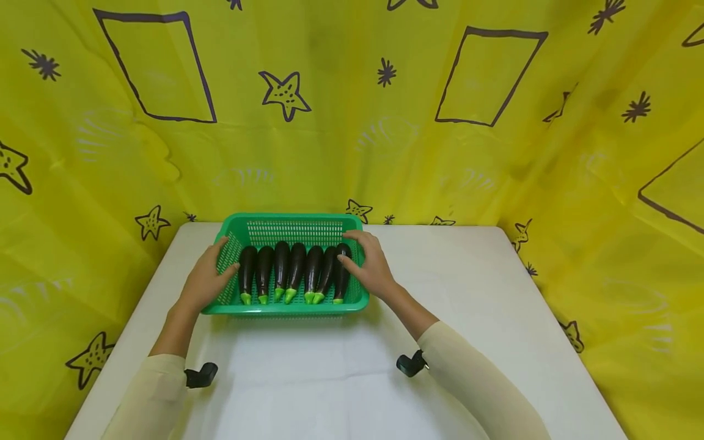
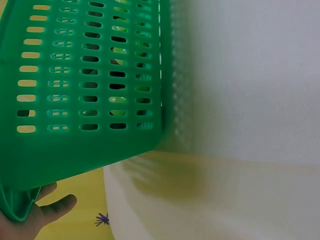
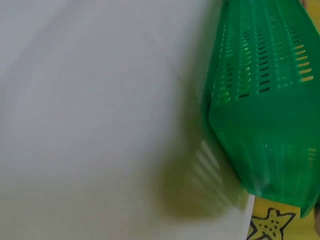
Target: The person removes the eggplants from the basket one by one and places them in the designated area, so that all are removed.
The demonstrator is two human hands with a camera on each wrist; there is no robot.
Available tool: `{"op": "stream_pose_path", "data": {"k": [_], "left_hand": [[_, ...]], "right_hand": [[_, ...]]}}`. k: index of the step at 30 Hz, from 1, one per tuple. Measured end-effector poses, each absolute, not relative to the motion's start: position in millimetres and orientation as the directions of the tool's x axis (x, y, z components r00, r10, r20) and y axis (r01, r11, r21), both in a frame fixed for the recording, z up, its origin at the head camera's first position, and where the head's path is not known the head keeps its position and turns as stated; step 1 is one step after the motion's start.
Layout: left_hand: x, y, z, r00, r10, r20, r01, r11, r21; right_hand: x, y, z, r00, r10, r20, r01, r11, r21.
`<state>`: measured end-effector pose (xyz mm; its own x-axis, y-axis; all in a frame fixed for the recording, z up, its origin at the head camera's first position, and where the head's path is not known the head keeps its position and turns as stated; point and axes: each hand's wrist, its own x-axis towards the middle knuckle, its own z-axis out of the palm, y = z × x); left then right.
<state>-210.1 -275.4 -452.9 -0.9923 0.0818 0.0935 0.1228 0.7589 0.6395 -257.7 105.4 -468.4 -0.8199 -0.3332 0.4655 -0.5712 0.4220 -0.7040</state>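
Note:
A green plastic basket (image 1: 297, 310) with slotted walls sits toward the table's far left. Several dark eggplants (image 1: 297, 269) lie in it side by side, their green stem ends toward me. My left hand (image 1: 205, 278) holds the basket's left rim, thumb reaching over the inside. At the opposite end my right hand (image 1: 376, 264) holds the right rim, its thumb overlapping the rightmost eggplant. The left wrist view shows the basket's slotted wall (image 2: 75, 145) close over the table, with left fingers (image 2: 59, 207) beyond the rim. In the right wrist view, the right hand is almost wholly outside the frame.
A white-covered table (image 1: 440, 275) extends in front of and to the right of the basket. Yellow patterned curtains (image 1: 341, 153) enclose the table at the back and both sides, with the back one close behind the basket. Small black devices (image 1: 201, 375) are on both wrists.

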Motion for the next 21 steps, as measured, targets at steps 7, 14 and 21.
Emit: {"op": "stream_pose_path", "data": {"k": [7, 14, 21], "left_hand": [[-207.4, -271.4, -453.5, -0.992, 0.078, 0.103, 0.123, 0.815, 0.566], [-205.2, -265.7, -455.7, -0.990, 0.094, 0.106, 0.131, 0.888, 0.441], [-204.7, -266.4, -457.1, -0.991, 0.092, 0.100, 0.128, 0.878, 0.461]], "right_hand": [[-266.8, 91.2, -466.1, -0.861, -0.298, 0.413, -0.509, 0.480, -0.714], [-282.7, 87.5, -469.7, -0.898, -0.322, 0.298, -0.437, 0.597, -0.673], [-285.3, 85.9, -469.8, -0.912, -0.356, 0.203, -0.402, 0.679, -0.615]]}}
